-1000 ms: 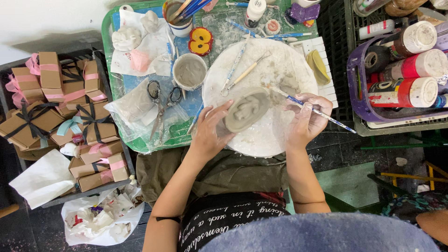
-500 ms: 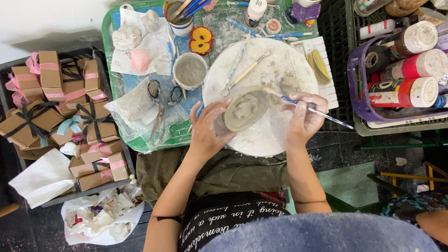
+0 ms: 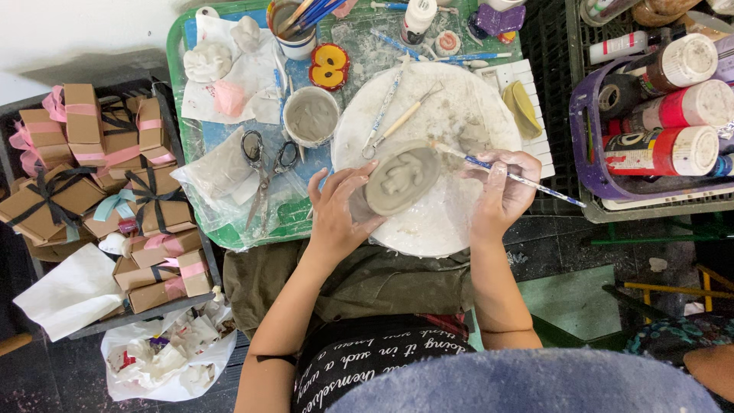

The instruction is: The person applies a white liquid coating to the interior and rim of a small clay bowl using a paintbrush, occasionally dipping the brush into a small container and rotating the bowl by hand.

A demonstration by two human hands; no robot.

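Green tray-table (image 3: 177,46), white round board (image 3: 451,206), scissors (image 3: 265,164), clay cup (image 3: 310,116), plastic bag (image 3: 218,172)

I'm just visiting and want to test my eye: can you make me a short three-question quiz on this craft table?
1. True or false: the right hand holds a thin brush.
2. What does the left hand hold? A) scissors B) grey clay piece C) gift box
3. What lies just left of the cup of grey paste?

Key: 1 true. 2 B, the grey clay piece. 3 the scissors.
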